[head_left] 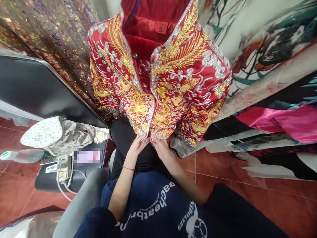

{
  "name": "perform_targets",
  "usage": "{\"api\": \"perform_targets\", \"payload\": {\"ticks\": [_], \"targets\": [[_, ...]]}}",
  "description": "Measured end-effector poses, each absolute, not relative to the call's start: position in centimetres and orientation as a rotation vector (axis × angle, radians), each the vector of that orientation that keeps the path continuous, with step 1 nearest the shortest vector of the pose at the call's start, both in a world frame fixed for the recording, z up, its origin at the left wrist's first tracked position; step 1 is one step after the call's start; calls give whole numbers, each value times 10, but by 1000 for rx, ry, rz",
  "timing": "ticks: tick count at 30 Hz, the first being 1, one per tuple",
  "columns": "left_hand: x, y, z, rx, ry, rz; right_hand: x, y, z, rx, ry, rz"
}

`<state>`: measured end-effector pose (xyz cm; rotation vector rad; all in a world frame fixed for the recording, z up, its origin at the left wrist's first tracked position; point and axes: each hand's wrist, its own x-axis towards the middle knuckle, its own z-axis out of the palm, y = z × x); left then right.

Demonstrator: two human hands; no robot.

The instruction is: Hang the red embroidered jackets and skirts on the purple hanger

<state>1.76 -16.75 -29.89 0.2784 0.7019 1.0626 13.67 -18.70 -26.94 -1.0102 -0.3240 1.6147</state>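
While I watch through the head camera, I see the red jacket [158, 72] hanging straight ahead, thick with gold and silver embroidery, its collar open on a red lining with a size label [161, 27] marked S. My left hand [139, 144] and right hand [160, 147] meet at the bottom of the jacket's front opening, fingertips pinched together on the lower hem where the two front panels join. Both hands are nearly closed, thumbs and fingers pressed on the hem edge; I cannot tell whether anything smaller sits between them. A thin red string bracelet [128, 168] circles the left wrist. Below the hands lie my dark blue printed sleeves and black cloth. To the left stands a dark tabletop [37, 89] carrying a spotted cloth bundle [59, 134] and a white device with a cable [64, 170]. A sequined fabric [49, 29] hangs behind it. To the right hang printed fabrics [267, 43] and a pink one [287, 120], above a red tiled floor [247, 195].
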Motion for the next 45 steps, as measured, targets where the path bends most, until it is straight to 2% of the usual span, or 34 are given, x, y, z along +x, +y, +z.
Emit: {"api": "perform_targets", "payload": {"ticks": [37, 45], "targets": [[21, -170, -299, 369, 721, 1103, 125, -190, -288, -1145, -647, 1432], [22, -168, -297, 365, 726, 1123, 119, -191, -281, -1077, -540, 1444]]}}
